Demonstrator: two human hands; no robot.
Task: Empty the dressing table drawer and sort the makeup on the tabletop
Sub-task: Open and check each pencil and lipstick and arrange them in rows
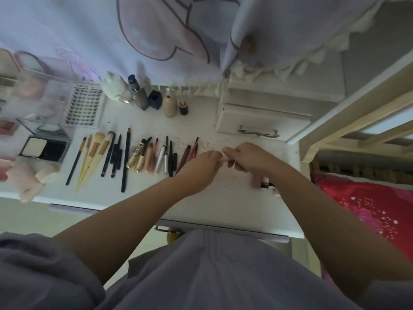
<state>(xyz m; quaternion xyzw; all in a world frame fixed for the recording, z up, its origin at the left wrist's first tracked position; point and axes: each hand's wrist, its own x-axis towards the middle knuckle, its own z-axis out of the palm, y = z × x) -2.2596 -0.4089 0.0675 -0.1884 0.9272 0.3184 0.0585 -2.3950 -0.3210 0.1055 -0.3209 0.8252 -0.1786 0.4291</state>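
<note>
Tabletop (234,198), white and smudged with reddish marks near its middle, carries the sorted makeup. Closed drawer unit (263,121) is seen at 2 o'clock from the hands; whether the drawer being emptied is this one cannot be told.

Row of brushes (93,151) lies at 9 o'clock, handles fanned toward the near edge. Open powder compact (43,149) sits further out at 9 o'clock. Gold mascara tubes (138,155) and dark pencils (171,157) are laid side by side between the brushes and the hands. Bottles (154,99) stand at 11 o'clock.

Left hand (202,166) and right hand (248,156) are met over the table; a small pale pink item (223,158) is pinched between them, each hand grasping one end. Its kind cannot be told; judged to be pulled apart or capped.

Small tubes (266,183) lie at 5 o'clock, partly hidden under the right forearm.

Risks, judged:
- A sudden release of the cap could send either hand sideways; the reddish lip pencils (190,153) just beside the left hand would be scattered.
- The hidden tubes could be swept off the near edge by the right forearm.
- An opened product could add to the smears on the white surface.
</note>
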